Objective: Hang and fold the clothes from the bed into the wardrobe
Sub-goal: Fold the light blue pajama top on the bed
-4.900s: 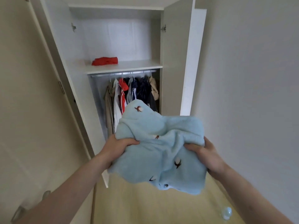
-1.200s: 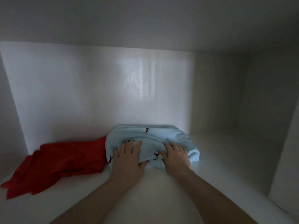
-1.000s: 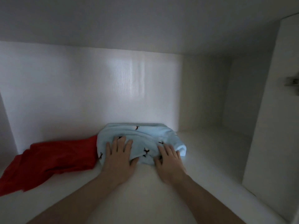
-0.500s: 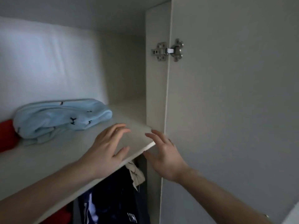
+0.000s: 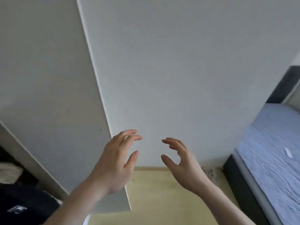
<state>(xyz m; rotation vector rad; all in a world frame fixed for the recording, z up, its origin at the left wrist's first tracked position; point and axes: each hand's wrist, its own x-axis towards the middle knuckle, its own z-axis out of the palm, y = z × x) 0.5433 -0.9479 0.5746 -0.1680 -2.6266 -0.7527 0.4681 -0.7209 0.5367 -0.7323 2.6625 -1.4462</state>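
My left hand [image 5: 116, 161] and my right hand [image 5: 182, 161] hover in front of me with loosely spread fingers, holding nothing. They face each other a short way apart, in front of the wall. The white wardrobe door [image 5: 53, 88] stands open on the left. Dark hanging clothes [image 5: 22, 203] show at the bottom left inside the wardrobe. The bed [image 5: 274, 153] with a blue-grey sheet lies at the right edge. The light blue garment and the shelf are out of view.
A plain white wall [image 5: 186, 65] fills the middle. Light wooden floor [image 5: 164, 195] runs between the wardrobe door and the bed's dark frame [image 5: 240, 189]. A small white item [image 5: 288, 152] lies on the sheet.
Both hands have left the light blue garment on the upper shelf and come away empty. My view has swung right, from the shelf to the wall and the bed.
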